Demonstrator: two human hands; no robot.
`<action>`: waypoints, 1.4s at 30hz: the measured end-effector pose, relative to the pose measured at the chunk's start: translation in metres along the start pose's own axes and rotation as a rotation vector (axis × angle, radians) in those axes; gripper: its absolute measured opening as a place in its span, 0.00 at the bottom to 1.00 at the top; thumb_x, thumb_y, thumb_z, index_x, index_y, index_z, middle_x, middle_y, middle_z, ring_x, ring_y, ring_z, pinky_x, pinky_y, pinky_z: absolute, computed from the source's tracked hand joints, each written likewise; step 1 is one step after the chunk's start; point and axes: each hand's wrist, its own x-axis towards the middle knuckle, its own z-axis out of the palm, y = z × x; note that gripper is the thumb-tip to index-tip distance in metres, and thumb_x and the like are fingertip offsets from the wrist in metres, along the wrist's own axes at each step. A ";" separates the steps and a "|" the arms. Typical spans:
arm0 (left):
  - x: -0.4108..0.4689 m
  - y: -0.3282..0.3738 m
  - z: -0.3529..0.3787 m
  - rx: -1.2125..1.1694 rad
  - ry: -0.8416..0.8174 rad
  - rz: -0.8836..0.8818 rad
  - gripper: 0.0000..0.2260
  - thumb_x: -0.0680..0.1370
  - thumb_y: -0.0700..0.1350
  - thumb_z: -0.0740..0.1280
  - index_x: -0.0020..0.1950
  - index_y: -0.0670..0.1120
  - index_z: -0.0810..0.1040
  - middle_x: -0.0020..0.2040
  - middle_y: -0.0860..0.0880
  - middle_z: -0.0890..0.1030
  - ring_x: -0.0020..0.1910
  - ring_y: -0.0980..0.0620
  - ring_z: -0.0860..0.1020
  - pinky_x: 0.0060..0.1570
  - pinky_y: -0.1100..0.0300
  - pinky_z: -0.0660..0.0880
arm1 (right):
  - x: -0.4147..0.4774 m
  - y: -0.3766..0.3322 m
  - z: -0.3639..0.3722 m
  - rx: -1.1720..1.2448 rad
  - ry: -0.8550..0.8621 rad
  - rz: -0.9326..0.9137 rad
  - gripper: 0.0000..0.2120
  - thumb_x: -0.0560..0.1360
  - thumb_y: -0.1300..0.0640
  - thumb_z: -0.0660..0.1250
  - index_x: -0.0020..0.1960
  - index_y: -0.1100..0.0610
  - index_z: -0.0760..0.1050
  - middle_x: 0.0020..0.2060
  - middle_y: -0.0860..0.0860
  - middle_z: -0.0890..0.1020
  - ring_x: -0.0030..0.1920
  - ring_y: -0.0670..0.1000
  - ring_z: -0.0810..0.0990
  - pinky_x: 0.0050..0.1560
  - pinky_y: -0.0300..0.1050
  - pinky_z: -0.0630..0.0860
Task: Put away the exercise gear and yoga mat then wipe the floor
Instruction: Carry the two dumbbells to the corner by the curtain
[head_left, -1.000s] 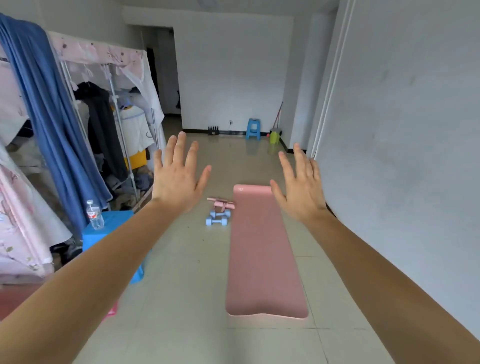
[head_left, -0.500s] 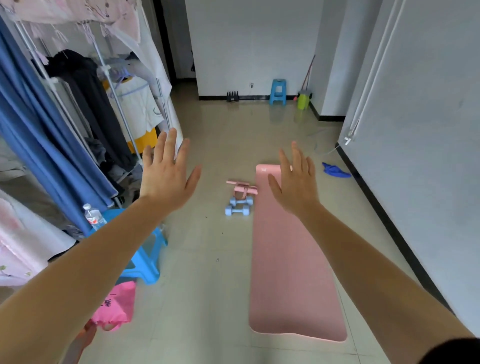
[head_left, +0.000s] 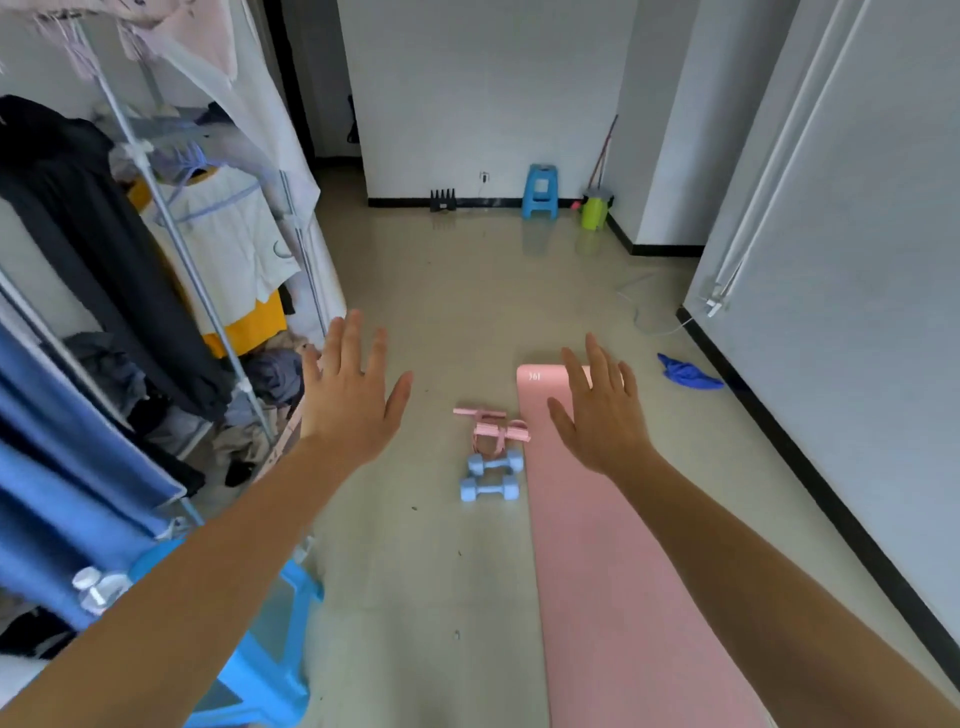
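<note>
A pink yoga mat (head_left: 618, 571) lies unrolled on the tiled floor, running away from me on the right. Beside its left edge sit two light blue dumbbells (head_left: 491, 478) and, just beyond them, a pink pull-rope exerciser (head_left: 492, 425). A blue cloth (head_left: 687, 373) lies crumpled by the right wall. My left hand (head_left: 350, 395) and my right hand (head_left: 600, 410) are held out in the air with fingers spread, holding nothing. The right hand hovers over the mat's far end.
A clothes rack (head_left: 171, 244) with hanging garments lines the left side. A blue stool (head_left: 260, 660) with a water bottle (head_left: 98, 587) stands at lower left. Another blue stool (head_left: 540, 189), a green bucket (head_left: 595, 210) and a broom lean at the far wall.
The view has tilted down and moved forward, so the mat, dumbbells and cloth appear closer. Both hands stay spread and empty in front of me.
</note>
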 end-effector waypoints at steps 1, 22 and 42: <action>0.026 -0.006 0.010 -0.003 -0.020 0.017 0.29 0.82 0.59 0.48 0.76 0.42 0.63 0.77 0.36 0.58 0.76 0.35 0.57 0.70 0.34 0.60 | 0.020 -0.001 0.005 -0.007 0.000 0.013 0.31 0.81 0.44 0.60 0.79 0.59 0.61 0.78 0.64 0.59 0.75 0.64 0.64 0.73 0.62 0.62; 0.512 0.072 0.317 -0.009 -0.225 0.457 0.28 0.82 0.59 0.47 0.79 0.46 0.59 0.80 0.39 0.54 0.78 0.39 0.54 0.72 0.37 0.57 | 0.376 0.150 0.237 -0.008 -0.112 0.585 0.32 0.82 0.43 0.57 0.81 0.56 0.56 0.80 0.61 0.56 0.77 0.62 0.62 0.76 0.61 0.57; 0.599 0.118 0.760 -0.260 -0.910 0.863 0.25 0.82 0.57 0.55 0.75 0.45 0.64 0.78 0.40 0.58 0.77 0.40 0.57 0.71 0.39 0.60 | 0.386 0.097 0.586 0.331 -0.567 1.460 0.35 0.83 0.42 0.56 0.82 0.54 0.45 0.80 0.58 0.53 0.77 0.61 0.59 0.74 0.57 0.60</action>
